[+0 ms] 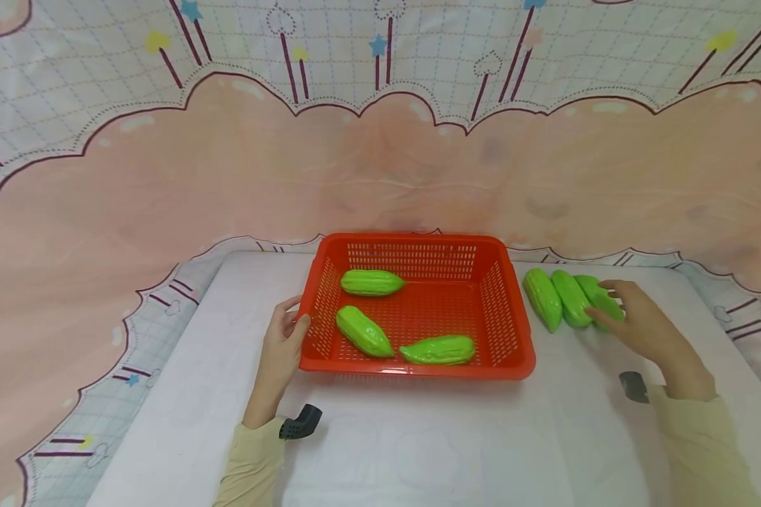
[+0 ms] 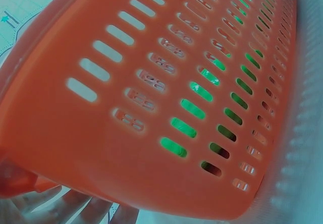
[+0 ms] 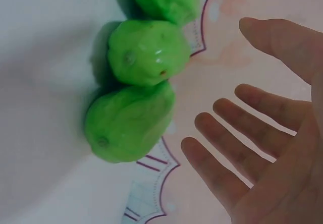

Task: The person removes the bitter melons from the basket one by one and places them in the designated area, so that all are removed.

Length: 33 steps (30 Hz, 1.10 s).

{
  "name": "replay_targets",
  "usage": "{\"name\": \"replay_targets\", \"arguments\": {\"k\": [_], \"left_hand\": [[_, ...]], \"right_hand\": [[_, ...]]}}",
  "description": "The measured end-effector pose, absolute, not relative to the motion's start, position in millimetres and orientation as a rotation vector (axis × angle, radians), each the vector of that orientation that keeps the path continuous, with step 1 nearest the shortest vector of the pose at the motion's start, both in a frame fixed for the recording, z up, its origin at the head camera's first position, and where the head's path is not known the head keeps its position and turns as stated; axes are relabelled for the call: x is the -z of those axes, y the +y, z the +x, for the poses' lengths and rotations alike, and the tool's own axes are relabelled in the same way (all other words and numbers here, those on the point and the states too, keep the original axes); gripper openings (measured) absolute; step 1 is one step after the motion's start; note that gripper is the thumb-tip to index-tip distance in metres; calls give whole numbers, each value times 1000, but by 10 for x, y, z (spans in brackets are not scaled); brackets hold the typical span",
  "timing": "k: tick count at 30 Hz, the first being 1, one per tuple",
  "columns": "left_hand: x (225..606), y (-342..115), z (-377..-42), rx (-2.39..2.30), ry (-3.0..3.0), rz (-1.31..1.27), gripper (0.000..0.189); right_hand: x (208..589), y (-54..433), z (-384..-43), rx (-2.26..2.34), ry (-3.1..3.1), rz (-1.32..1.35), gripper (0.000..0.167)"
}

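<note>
A glossy bright-green, ribbed gourd (image 3: 128, 125), tapered in shape, lies just beside the right hand (image 1: 637, 320), partly hidden by its fingers in the head view. Two matching green gourds (image 1: 571, 299) sit close against it, on the side toward the left hand. The right hand is wide, thumb well apart from the spread fingers, and holds nothing. The gourd looks firm and fairly light, perhaps hollow plastic, though its material cannot be confirmed; the shiny skin may slip, so the thick middle seems a surer hold than the narrow tip. Between the hands stands a rectangular red plastic basket (image 1: 418, 370) with slotted walls, containing three more green gourds (image 1: 373, 283). The left hand (image 1: 283, 341) holds the basket's rim at the nearest end, fingers and thumb bent to it. Beneath everything is a white table (image 1: 418, 436); beyond both hands hangs a peach-and-white cartoon-patterned cloth (image 1: 380, 162).
</note>
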<state>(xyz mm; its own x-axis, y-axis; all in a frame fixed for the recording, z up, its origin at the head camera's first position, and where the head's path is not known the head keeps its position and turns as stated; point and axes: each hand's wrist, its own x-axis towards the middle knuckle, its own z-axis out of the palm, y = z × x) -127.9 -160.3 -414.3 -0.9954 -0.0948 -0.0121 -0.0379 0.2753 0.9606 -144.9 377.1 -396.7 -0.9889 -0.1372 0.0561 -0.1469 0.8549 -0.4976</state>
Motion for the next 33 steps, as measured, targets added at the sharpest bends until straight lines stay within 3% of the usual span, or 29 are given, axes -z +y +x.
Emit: {"name": "replay_targets", "arguments": {"k": [8,33], "left_hand": [[4138,-1598,-1283,1869,-2466,132,48],[4145,-1604,-1281,1868,-2461,123,46]], "right_hand": [[3866,3600,-1419,-829,-3089,182,69],[3645,3139,-1367,-876,-3043,380,61]]}}
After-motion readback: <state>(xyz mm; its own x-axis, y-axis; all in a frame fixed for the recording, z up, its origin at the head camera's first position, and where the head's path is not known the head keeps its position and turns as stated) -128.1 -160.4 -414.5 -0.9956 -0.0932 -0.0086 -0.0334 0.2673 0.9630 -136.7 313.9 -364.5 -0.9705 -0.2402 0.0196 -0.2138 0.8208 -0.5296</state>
